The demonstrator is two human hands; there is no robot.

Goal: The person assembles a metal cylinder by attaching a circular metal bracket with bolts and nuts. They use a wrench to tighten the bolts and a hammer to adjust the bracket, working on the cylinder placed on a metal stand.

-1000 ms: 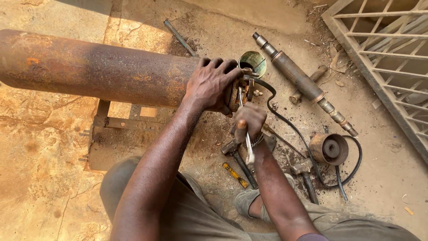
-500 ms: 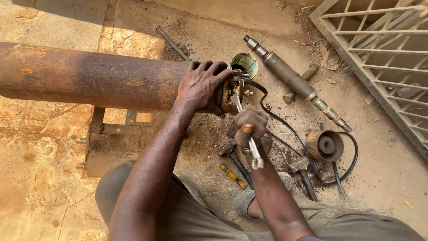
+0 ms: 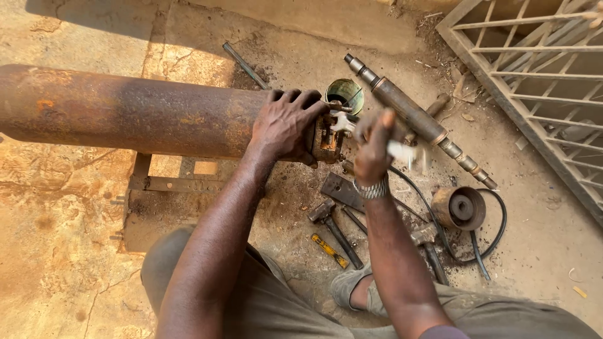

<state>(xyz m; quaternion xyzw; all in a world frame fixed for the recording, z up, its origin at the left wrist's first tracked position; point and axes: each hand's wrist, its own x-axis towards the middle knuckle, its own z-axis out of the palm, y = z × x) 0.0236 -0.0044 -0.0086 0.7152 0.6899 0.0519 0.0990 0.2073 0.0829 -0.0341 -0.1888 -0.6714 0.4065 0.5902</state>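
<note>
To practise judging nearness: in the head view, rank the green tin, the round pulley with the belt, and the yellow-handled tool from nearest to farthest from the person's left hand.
From the left hand:
1. Green tin, just to its right, by the cylinder's end.
2. Yellow-handled tool, on the ground below the hand.
3. Round pulley, far right, ringed by the black belt.

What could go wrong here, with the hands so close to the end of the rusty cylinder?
The right hand swings a blurred tool beside the left hand gripping the cylinder; a slip might hit the fingers. The cylinder lies on a narrow frame and might roll. Hammers lie close by the person's foot.
</note>
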